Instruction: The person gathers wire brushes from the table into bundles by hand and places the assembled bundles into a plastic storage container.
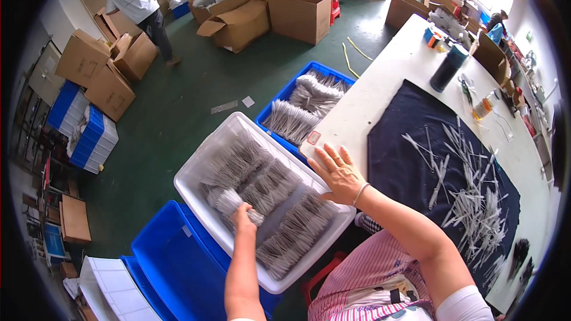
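My left hand (pixel 242 219) is closed round a bundle of slender white-and-grey pieces (pixel 228 202), too fine to name more exactly. The bundle is over the left side of a white plastic tub (pixel 189 173), where rows of similar thin grey pieces (pixel 296 229) lie packed. My right hand (pixel 338 175) is open with its fingers spread. It lies at the near corner of the white table (pixel 386 107), beside the tub's right rim, and holds nothing.
A dark blue cloth (pixel 398 137) on the table bears a loose heap of thin whitish pieces (pixel 476 220). A black bottle (pixel 449 68) stands farther back. Beyond the tub is a filled blue crate (pixel 264 128); blue bins (pixel 172 249) stand left. A person (pixel 137 6) walks past cardboard boxes (pixel 83 59).
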Demonstrator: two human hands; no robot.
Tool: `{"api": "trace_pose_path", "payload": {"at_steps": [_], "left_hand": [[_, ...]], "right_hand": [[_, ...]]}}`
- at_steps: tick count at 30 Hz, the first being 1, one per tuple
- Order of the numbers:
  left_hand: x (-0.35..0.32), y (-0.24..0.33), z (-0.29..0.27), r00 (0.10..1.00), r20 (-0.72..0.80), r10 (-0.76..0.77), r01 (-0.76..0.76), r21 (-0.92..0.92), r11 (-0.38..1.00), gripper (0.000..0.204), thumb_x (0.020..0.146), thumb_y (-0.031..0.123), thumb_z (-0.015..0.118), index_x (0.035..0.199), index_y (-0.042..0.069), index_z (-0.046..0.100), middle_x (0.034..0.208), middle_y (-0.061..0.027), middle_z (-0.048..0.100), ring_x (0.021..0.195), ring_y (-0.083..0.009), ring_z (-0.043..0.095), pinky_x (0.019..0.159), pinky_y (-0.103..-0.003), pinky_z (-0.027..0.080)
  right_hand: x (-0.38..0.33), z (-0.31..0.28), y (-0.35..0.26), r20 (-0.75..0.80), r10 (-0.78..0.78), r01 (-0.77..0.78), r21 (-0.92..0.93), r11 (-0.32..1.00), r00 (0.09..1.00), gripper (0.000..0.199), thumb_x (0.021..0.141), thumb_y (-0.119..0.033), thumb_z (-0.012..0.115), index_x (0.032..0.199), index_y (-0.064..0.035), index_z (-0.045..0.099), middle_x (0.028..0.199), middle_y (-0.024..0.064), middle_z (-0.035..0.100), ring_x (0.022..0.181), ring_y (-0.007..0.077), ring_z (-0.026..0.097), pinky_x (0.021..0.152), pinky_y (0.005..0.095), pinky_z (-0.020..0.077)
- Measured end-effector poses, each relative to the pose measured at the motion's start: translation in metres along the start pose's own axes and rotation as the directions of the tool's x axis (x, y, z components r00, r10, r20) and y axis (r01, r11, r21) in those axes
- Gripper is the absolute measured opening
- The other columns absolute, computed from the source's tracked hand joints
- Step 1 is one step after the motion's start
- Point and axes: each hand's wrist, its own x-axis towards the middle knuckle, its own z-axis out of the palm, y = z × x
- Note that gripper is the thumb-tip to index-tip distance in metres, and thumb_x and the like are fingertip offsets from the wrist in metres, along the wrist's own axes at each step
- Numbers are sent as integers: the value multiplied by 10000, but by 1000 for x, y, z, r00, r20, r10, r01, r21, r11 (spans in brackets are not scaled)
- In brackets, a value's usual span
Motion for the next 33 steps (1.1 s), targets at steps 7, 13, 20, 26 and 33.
{"api": "trace_pose_path", "payload": {"at_steps": [7,13,20,26,33], "left_hand": [[125,51,-36,909,-230,348,-268,316,910,256,505,6,612,703,-124,514,776,-132,557,624,-229,543,582,-368,458],[175,65,-32,937,-109,333,-227,534,814,910,605,270,769,1180,-156,206,1160,-276,410,978,-328,505,803,-414,460],[200,55,-8,942,-166,293,-10,856,517,1279,566,805,439,1288,-74,-144,1318,-352,110,1236,-406,213,1013,-449,226],[283,-15,1,898,-79,433,34,993,110,1223,569,785,462,1301,-98,39,1258,-300,293,1144,-387,349,966,-418,285],[-19,-373,236,807,566,-168,-523,818,239,1144,597,733,474,1282,-95,81,1218,-286,323,1103,-374,372,938,-413,304]], "right_hand": [[5,-7,-1,146,65,-65,-5,998,987,777,698,-261,627,1350,-179,213,1400,120,164,1313,278,75,1048,482,64],[7,-4,3,119,45,-41,-43,998,992,841,634,-286,691,1338,-181,243,1399,136,151,1313,290,69,1045,493,49],[8,0,-1,102,52,-53,6,999,993,752,660,-194,610,1329,-197,266,1396,130,175,1305,286,119,1037,505,86],[0,2,6,59,43,-38,-84,996,997,576,758,-178,432,1316,-179,293,1371,150,236,1281,314,200,1000,531,190],[8,42,10,-381,-61,-1,-160,987,923,553,696,-315,537,1216,-165,422,1321,223,262,1242,404,199,986,594,102]]}}
